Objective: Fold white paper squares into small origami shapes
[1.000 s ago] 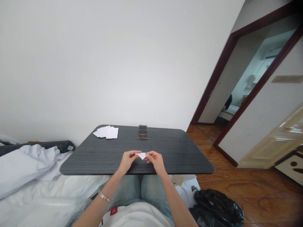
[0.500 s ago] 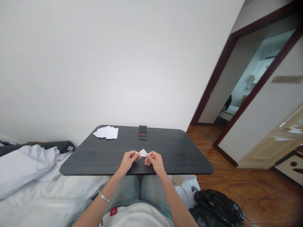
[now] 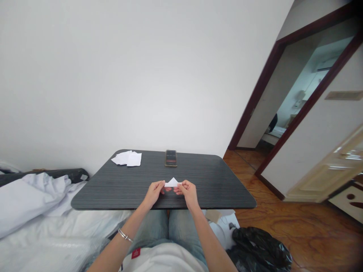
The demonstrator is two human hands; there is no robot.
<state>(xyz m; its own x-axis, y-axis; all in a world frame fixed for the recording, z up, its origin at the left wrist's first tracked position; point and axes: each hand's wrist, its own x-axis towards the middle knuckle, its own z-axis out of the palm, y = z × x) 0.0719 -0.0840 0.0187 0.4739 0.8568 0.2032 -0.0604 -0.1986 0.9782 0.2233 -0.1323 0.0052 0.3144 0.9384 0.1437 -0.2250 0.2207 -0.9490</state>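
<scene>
Paper triangle [image 3: 172, 183] now level, point up, in pinching grip of left hand [image 3: 154, 193] and right hand [image 3: 187, 193]

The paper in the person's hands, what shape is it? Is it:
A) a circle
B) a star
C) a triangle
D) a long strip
C. The white folded paper held by the fingers of the left hand and the right hand has a flat bottom edge and comes up to one point.
</scene>
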